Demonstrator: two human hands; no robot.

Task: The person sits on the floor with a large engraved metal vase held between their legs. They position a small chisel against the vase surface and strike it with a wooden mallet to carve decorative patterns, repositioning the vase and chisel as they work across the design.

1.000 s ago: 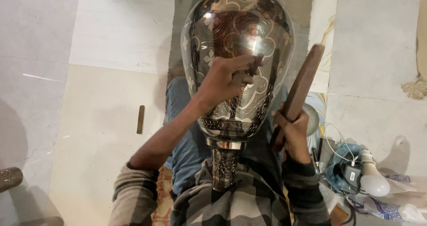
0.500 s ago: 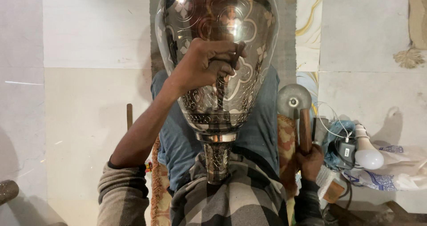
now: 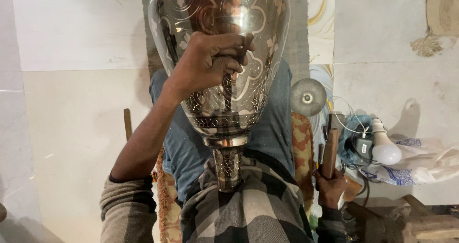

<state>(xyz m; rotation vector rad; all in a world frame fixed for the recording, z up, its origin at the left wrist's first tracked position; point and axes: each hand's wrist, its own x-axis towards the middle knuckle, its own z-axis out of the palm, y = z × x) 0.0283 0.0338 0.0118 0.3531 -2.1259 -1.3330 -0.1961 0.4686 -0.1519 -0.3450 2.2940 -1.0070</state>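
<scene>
While the person sits on the floor:
Vase: large engraved silver metal vase (image 3: 224,56), resting in the lap, neck near.
Left hand (image 3: 205,64): fingers clamped on a thin dark metal chisel (image 3: 234,75) against the vase.
Right hand (image 3: 330,188): fingers wrapped round a brown wooden mallet (image 3: 330,152), low at right.
Far right: white light bulb (image 3: 385,147).

floor: pale tiled floor (image 3: 71,104) | patterned cushion (image 3: 301,142) | right: white bulb (image 3: 385,150), crumpled plastic bag (image 3: 425,164), round metal disc (image 3: 307,97) | wooden stick (image 3: 127,123) left
</scene>
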